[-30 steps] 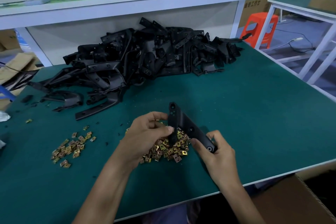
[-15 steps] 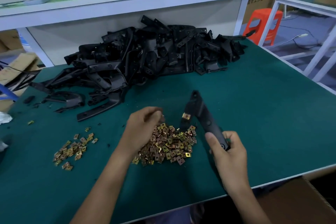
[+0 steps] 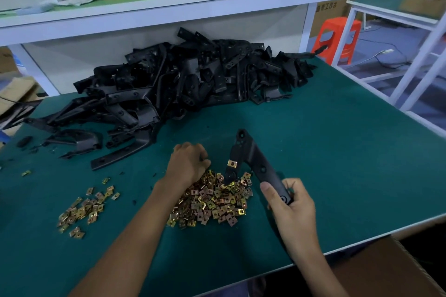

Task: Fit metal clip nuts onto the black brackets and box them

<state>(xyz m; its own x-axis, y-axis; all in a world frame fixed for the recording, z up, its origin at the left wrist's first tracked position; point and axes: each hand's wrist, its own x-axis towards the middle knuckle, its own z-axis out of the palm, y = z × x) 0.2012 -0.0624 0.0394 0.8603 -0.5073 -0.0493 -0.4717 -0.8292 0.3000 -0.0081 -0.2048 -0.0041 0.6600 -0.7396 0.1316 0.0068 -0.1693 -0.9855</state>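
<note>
One clip nut sits on the bracket. My right hand grips its near end, and it slants up-left. My left hand is curled in the nut pile just beside it. Holding one? Can't tell.

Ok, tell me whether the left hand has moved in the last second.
Yes. The left hand left the bracket and shifted left, to the far-left edge of the clip pile.

Green table: bracket heap, clip nuts.
</note>
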